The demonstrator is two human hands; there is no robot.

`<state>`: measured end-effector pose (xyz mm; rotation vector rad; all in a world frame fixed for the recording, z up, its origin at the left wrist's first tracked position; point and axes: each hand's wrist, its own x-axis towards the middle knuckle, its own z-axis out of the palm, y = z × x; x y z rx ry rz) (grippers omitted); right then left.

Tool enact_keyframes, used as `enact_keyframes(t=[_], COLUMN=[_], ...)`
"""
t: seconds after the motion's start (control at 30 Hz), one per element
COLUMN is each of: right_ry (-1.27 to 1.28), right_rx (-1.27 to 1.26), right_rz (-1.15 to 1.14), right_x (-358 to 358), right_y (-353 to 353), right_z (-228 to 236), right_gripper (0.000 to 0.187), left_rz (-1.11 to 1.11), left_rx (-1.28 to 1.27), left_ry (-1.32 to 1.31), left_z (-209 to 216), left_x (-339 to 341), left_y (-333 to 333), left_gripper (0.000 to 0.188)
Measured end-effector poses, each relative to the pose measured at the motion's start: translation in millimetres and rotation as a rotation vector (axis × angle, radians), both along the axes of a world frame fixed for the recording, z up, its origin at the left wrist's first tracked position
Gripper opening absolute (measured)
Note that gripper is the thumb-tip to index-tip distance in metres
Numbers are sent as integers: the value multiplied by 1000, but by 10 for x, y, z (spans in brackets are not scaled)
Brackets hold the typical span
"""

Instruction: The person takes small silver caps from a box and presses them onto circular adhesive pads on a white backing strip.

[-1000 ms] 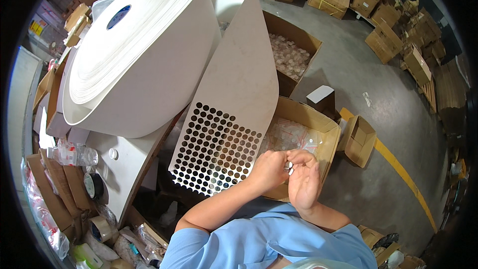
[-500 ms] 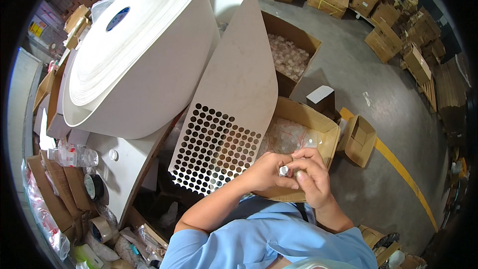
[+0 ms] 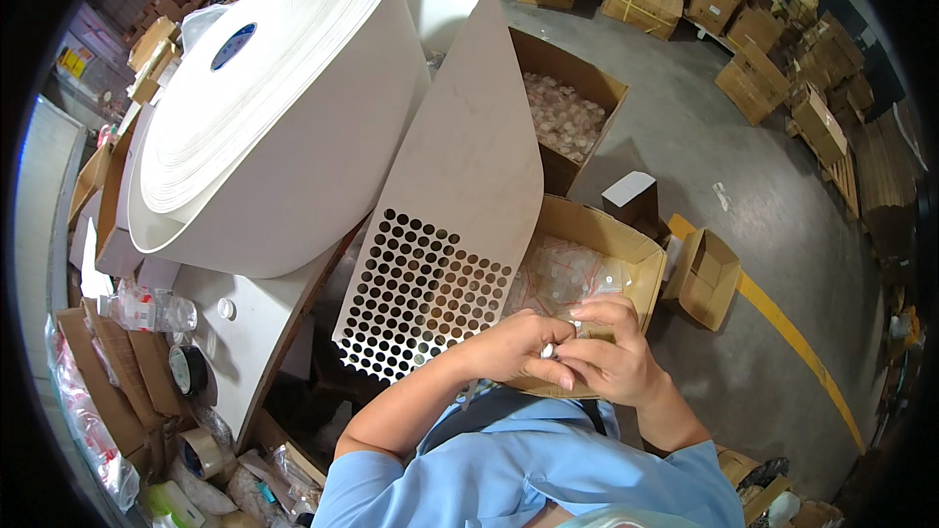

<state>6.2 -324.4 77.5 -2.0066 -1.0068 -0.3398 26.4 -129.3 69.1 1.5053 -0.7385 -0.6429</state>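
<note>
My left hand [image 3: 520,346] and my right hand [image 3: 616,352] meet above an open cardboard box [image 3: 634,246]. A small white piece [image 3: 550,350], its exact kind too small to tell, sticks out between the closed thumb and fingers of my left hand. My right fingers are bent and pressed in against it; whatever lies inside them is hidden. Inside the box are clear plastic bags [image 3: 567,269] with red lines and pale round pieces. To the left hangs a white sheet [image 3: 460,156], its lower end punched with rows of round holes, coming off a big white roll [image 3: 293,127].
Another carton [image 3: 616,103], full of pale round pieces, stands behind. A small open box [image 3: 706,279] sits at the right on the floor by a yellow line. On the left table [image 3: 256,318] are a white cap [image 3: 226,309], a plastic bottle [image 3: 152,311] and a tape roll [image 3: 188,369].
Both hands have shifted slightly down and left, and my right fingers have closed further over the white piece. More of the bags in the box shows now.
</note>
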Motion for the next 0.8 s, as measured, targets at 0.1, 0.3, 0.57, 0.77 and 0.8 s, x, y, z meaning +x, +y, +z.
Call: enact_keyframes(t=[0.1, 0.3, 0.57, 0.77, 0.8], right_ry=[18, 46, 238, 402, 380], right_rx=[-58, -104, 45, 14, -19], right_rz=[39, 48, -73, -106, -103], right_x=[24, -4, 92, 133, 144], right_y=[36, 56, 25, 71, 77], right_z=[134, 100, 111, 146, 151], right_gripper=[23, 19, 12, 13, 13], left_rz=[-35, 30, 424, 541, 569], left_rx=[47, 68, 31, 157, 168], left_ry=[-34, -85, -283, -469, -504], left_z=[20, 41, 45, 42, 44], left_x=[3, -20, -60, -105, -117], left_y=[17, -19, 65, 19, 9], left_gripper=[49, 44, 15, 8, 8])
